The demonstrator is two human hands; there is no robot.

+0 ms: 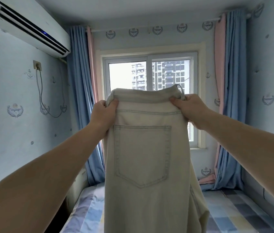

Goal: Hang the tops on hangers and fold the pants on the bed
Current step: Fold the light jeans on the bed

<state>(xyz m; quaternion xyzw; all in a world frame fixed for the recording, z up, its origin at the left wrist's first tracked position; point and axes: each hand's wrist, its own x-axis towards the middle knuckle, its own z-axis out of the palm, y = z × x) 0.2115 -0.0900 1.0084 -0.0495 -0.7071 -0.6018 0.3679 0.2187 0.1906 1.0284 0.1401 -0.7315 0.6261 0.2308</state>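
Observation:
A pair of pale, washed-out jeans [143, 148] hangs in front of me, held up at chest height by the waistband, one back pocket facing me. My left hand [103, 113] pinches the waistband's left end. My right hand [191, 108] grips its right end, where a belt loop sticks up. The legs drop straight down out of the frame's bottom edge, over the bed [230, 209] with its blue, grey and yellow checked sheet. No tops or hangers are in view.
A window [149, 74] sits straight ahead behind the jeans, flanked by blue and pink curtains [80, 91]. An air conditioner [28, 26] is mounted high on the left wall, with a socket and cable below it. Walls close in on both sides of the bed.

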